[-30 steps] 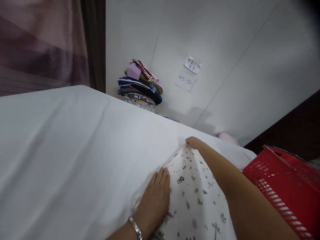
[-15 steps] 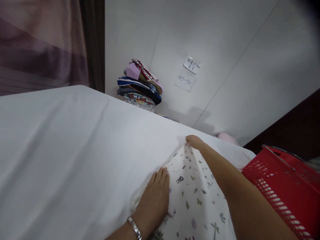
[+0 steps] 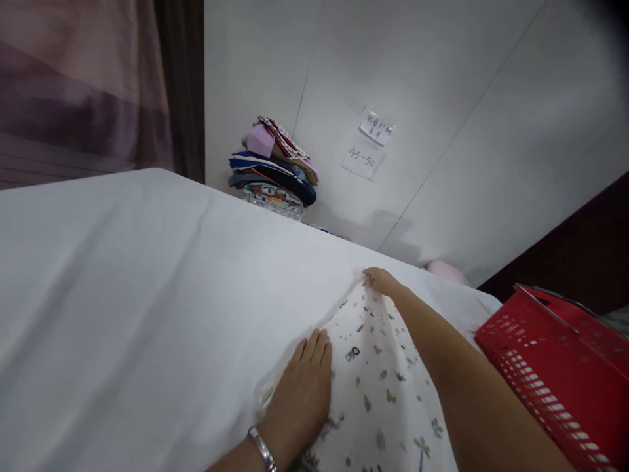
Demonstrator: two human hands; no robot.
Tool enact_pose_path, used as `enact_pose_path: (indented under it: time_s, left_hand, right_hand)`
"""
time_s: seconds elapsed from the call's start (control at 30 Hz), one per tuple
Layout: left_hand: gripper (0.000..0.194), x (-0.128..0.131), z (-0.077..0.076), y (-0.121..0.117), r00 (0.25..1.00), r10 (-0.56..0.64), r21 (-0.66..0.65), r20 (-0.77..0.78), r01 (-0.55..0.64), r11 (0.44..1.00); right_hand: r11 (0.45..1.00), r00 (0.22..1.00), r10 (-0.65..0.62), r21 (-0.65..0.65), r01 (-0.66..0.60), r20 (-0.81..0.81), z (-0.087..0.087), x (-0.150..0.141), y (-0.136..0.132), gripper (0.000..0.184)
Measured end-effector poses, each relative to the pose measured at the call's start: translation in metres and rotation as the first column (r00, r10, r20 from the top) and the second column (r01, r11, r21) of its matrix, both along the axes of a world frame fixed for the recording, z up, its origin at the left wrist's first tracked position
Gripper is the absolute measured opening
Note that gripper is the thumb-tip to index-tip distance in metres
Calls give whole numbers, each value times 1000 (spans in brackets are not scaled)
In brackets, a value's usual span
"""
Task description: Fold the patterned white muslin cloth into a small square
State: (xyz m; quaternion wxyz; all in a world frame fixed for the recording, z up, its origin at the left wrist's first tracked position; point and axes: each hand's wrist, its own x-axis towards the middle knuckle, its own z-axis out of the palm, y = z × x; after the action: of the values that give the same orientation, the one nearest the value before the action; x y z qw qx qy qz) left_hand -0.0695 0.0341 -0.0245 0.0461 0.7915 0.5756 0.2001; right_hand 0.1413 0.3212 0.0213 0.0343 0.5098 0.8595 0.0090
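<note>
Clock positions are read from the centre of the head view. At 10 o'clock hangs one pink-and-mauve curtain (image 3: 83,98), with one dark brown strip (image 3: 183,92) along its right side. One white-covered surface (image 3: 122,295) spans 7 to 10 o'clock and continues rightward. At 11 o'clock, beyond its far edge, stands one stack of folded fabrics (image 3: 275,167); the exact layer count cannot be told. At 6 o'clock, the left hand (image 3: 303,393) lies flat and open, palm down, four fingers extended close together, pressing the cloth's left edge without gripping. Its wrist carries one silver bracelet (image 3: 263,449). At 1 o'clock, two handwritten labels (image 3: 362,162) are fixed to the wall (image 3: 442,78), the lower reading "45-50". At 5 o'clock, one white printed cloth (image 3: 378,380) lies on the surface, its far corner pinched at 4 o'clock by the nearly closed fingertips of the right hand (image 3: 383,280). Between 3 and 4 o'clock sits one partly hidden pink item (image 3: 446,270). At 4 o'clock, rightmost, stands one red perforated basket (image 3: 565,354) with two wire handles.
</note>
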Motion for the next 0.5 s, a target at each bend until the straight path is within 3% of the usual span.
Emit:
enact_pose_path:
  time_s: [0.27, 0.5]
  left_hand:
    - [51, 0, -9, -1, 1000, 11, 13, 13, -11, 1000]
    - [49, -1, -12, 1, 1000, -2, 40, 10, 2, 999]
  right_hand:
    - [993, 994, -110, 30, 111, -7, -2, 2, 7, 35]
    - [948, 951, -304, 81, 308, -51, -8, -8, 1, 44]
